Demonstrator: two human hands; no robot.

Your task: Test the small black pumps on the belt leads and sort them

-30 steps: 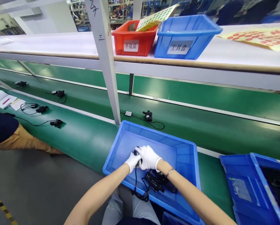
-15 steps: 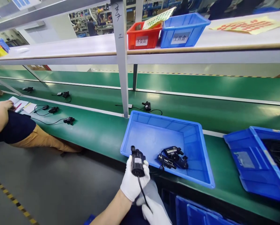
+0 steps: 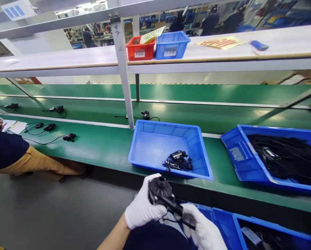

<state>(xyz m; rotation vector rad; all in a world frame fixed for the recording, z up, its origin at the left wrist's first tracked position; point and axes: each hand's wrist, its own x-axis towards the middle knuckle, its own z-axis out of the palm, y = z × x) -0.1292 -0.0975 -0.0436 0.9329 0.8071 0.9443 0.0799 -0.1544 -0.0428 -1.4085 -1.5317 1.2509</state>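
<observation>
My left hand (image 3: 145,205), in a white glove, is closed around a small black pump (image 3: 160,189), whose round face and short port point up towards me. From the pump a black tube-shaped part (image 3: 174,205) runs to my gloved right hand (image 3: 201,225), whose fingers are closed on its far end. Whether that part is fixed to the pump or only held against it, I cannot tell. Some black cable (image 3: 169,219) hangs beneath. Just beyond my hands, a blue bin (image 3: 155,146) on the green bench holds several similar black pumps (image 3: 180,161).
To the right stands a blue bin (image 3: 238,163) full of black cables (image 3: 280,156). More blue bins (image 3: 223,222) sit below the bench edge. A co-worker (image 3: 12,149) is at the left, near pumps on the bench (image 3: 98,146). A shelf post (image 3: 124,80) rises behind.
The pump has been turned from its label side to its round, ported face and brought closer to me. My right hand has come up from the cable to the tube-shaped part. The view has shifted right.
</observation>
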